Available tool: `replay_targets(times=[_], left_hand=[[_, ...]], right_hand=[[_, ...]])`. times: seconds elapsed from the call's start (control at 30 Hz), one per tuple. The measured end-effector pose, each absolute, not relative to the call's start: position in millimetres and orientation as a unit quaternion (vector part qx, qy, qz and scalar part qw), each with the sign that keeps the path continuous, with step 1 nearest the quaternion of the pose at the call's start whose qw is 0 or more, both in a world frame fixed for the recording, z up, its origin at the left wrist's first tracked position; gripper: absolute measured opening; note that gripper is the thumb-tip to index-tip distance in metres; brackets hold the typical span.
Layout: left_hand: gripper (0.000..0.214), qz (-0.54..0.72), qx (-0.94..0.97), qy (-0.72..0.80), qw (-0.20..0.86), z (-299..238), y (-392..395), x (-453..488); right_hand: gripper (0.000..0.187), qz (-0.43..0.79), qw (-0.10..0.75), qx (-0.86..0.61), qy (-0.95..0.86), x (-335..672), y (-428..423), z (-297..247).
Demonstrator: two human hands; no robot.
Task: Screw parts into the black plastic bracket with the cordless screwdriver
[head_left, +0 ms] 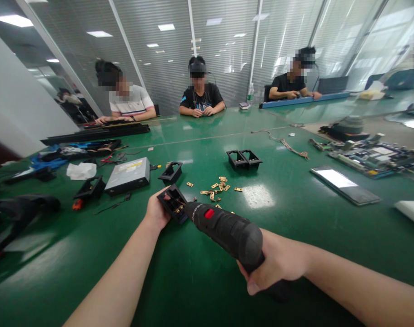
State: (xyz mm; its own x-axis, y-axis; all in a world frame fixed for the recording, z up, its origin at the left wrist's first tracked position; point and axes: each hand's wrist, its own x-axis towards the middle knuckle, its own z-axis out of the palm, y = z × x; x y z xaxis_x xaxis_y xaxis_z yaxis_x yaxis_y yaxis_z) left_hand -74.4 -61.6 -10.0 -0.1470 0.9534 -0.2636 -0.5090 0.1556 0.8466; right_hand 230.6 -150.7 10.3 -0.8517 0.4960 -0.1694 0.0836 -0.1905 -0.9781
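Green counter: the left hand is closed round one black housing held low over it, and the right hand is wrapped round one electric screwdriver, its tip at the housing. Beyond lie roughly a dozen brass plates, one spare housing and a joined pair.

Table: green, glossy top.
Brass plates: loose heap on the table; reference point.
Twin black frame: just behind the brass plates, slightly right.
Single black frame: left of the brass plates.
Disc drive: farther left of the brass plates.
Flat panel: well right of the brass plates.
Circuit boards: far right of the brass plates.
Seated people: far behind the brass plates.
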Motion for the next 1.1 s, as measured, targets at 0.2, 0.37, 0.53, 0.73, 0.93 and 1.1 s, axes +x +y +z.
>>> replay_targets(times=[0.2, 0.37, 0.53, 0.73, 0.93, 1.1], left_hand=[[0.014, 0.603, 0.244, 0.454, 0.609, -11, -61, -75], [0.008, 0.599, 0.23, 0.471, 0.606, -7, -63, -71], [0.008, 0.597, 0.231, 0.47, 0.608, -5, -64, -70], [0.016, 0.599, 0.243, 0.457, 0.611, -9, -62, -73], [0.018, 0.602, 0.246, 0.455, 0.608, -10, -62, -73], [0.014, 0.601, 0.249, 0.453, 0.61, -9, -62, -73]], right_hand=[[0.028, 0.73, 0.123, -0.256, -0.622, 230, -151, 16], [0.029, 0.736, 0.118, -0.25, -0.619, 231, -150, 20], [0.03, 0.721, 0.122, -0.263, -0.629, 231, -151, 15], [0.035, 0.723, 0.139, -0.25, -0.628, 233, -152, 9], [0.039, 0.725, 0.153, -0.24, -0.627, 231, -151, 13], [0.037, 0.714, 0.153, -0.238, -0.64, 230, -152, 14]])
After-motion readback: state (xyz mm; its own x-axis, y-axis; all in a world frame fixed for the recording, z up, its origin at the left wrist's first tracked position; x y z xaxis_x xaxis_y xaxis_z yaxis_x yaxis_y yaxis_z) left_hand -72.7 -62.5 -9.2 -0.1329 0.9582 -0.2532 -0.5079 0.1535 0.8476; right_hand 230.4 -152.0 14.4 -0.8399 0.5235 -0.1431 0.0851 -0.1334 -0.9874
